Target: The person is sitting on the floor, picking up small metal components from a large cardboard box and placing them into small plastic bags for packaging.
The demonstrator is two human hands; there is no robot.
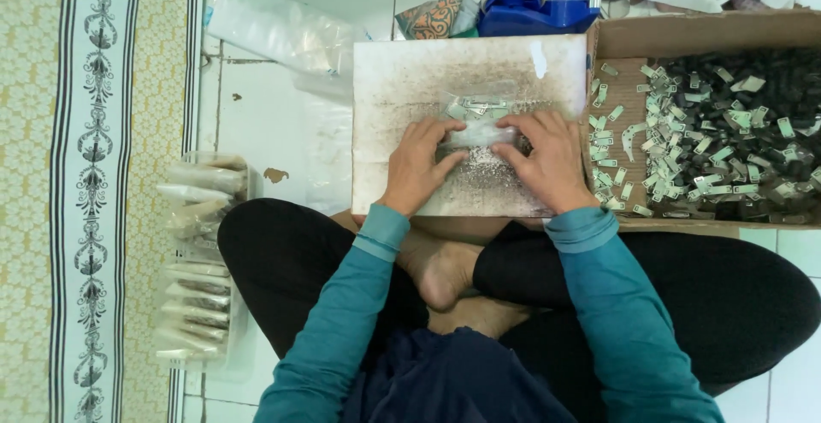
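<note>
Packing step: small clear bag of metal pieces pressed flat on board, frame centre.
Left hand and right hand, 2 together, clamped on bag; sealing likely needed next.

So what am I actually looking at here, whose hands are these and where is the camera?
There is no machine here: a person sits cross-legged on a tiled floor, and the single picture comes from a camera worn on their head, looking down. The left hand and the right hand both press on a small clear plastic bag that seems to hold small silvery metal pieces. The bag lies on a worn, stained board that serves as a work surface in front of the knees. To the right stands an open cardboard box full of small dark and silvery parts. Behind the board sits a blue tape dispenser. On the left, a clear container holds filled little bags, beside a patterned mat.
</note>
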